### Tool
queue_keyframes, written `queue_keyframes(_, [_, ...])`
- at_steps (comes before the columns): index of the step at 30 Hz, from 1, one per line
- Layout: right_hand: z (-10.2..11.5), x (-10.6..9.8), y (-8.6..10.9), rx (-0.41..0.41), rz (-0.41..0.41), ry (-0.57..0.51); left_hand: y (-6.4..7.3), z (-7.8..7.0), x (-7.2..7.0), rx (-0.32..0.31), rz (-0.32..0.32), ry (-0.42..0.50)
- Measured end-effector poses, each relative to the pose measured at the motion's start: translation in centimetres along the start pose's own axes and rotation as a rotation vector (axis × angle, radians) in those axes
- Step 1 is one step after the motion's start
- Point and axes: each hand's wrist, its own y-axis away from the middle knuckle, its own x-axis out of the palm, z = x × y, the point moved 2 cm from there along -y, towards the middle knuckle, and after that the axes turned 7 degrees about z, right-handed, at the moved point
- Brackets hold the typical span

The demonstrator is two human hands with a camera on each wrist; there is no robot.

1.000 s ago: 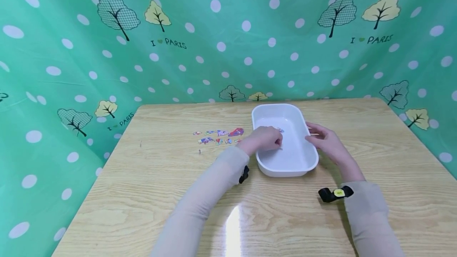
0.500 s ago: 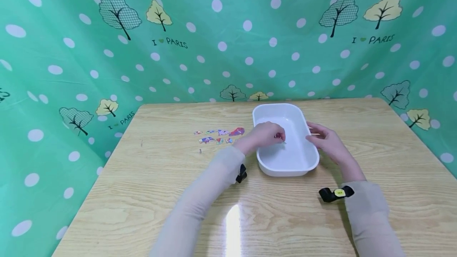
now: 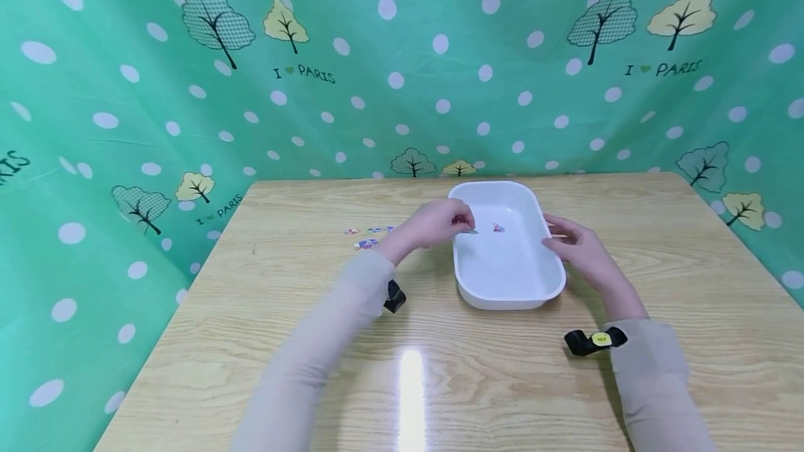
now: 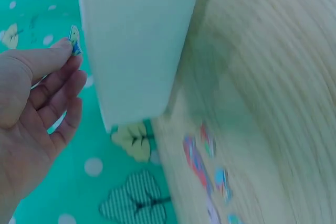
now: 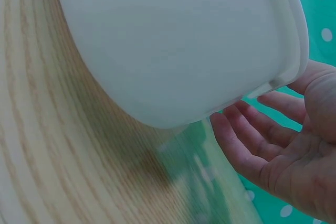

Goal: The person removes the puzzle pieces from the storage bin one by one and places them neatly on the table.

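Note:
My left hand (image 3: 436, 223) is over the left rim of a white plastic tub (image 3: 510, 277). Between thumb and forefinger it pinches a small flat printed cutout (image 4: 74, 41), pale with blue at one end. Another colourful cutout (image 3: 498, 227) lies on the tub's floor. My right hand (image 3: 574, 246) holds the tub's right side, thumb at the rim and the other fingers along the outer wall, as the right wrist view (image 5: 278, 145) shows from below. Several printed cutouts (image 3: 366, 244) lie on the table left of the tub, partly hidden behind my left forearm.
The wooden table (image 3: 490, 382) runs back to a green dotted curtain (image 3: 352, 33) that hangs behind it and along the left side. Black straps (image 3: 595, 341) with cameras sit on both wrists.
My left hand has come from deep inside the tub leftward and up to its left rim with a cutout, uncovering the cutout in the tub. My right hand has stayed put.

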Motion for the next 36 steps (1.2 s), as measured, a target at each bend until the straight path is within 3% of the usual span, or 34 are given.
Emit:
queue_keyframes(6, [0.0,-0.1,0.1,-0.002,0.001,-0.004,2.4,2.4,-1.6,-0.035,-0.07,0.021])
queue_keyframes(10, [0.0,0.0,0.0,0.003,0.001,0.002,3.9,4.4,-2.1,-0.099,-0.092,0.032])
queue_keyframes(16, [-0.3,0.0,0.0,0.022,0.006,0.005,6.2,7.7,-1.8,-0.196,-0.106,0.06])
queue_keyframes(22, [-0.3,0.1,0.0,0.025,0.01,0.005,8.6,11.3,-1.8,-0.267,-0.167,0.133])
queue_keyframes(31, [-0.1,0.0,0.0,0.02,0.0,0.019,11.8,15.8,-2.2,-0.434,-0.202,0.191])
queue_keyframes(36, [-0.5,0.0,-0.1,0.011,-0.004,0.02,13.1,17.5,-2.2,-0.463,-0.211,0.159])
